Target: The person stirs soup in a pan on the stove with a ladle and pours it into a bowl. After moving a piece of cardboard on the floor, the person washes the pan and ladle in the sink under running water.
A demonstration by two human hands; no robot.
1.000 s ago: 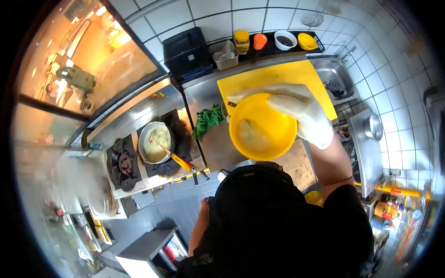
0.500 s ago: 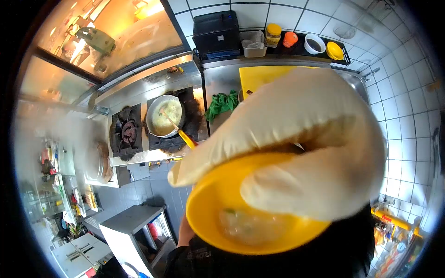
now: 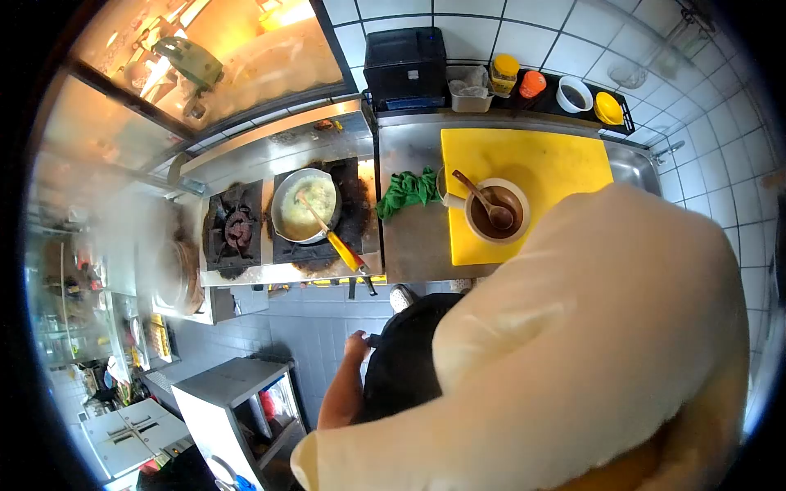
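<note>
Very close to the camera, my right hand (image 3: 573, 327) in a pale glove fills the lower right. Its fingers curl over a yellow bowl, of which only a shadowed sliver (image 3: 626, 473) shows at the bottom edge. Low and left of centre, my left hand (image 3: 357, 344) is bare and closed round a small dark thing too small to make out. A brown-lined pot (image 3: 519, 198) with a wooden ladle (image 3: 499, 216) in it stands on the yellow board (image 3: 532, 147). On the stove, a pan (image 3: 288, 185) holds pale, cloudy food and a yellow-handled utensil (image 3: 344, 250).
A green cloth (image 3: 408, 193) lies left of the board. Behind it are a black box (image 3: 405, 61), a plastic tub (image 3: 470, 101), jars and small bowls on a black tray. At the right is a sink (image 3: 634, 168); an open-fronted metal cabinet (image 3: 231, 381) stands lower left.
My right hand has come from over the board towards the camera and then lower right, taking the yellow bowl almost out of view. The pot and ladle are now uncovered. The view has shifted.
</note>
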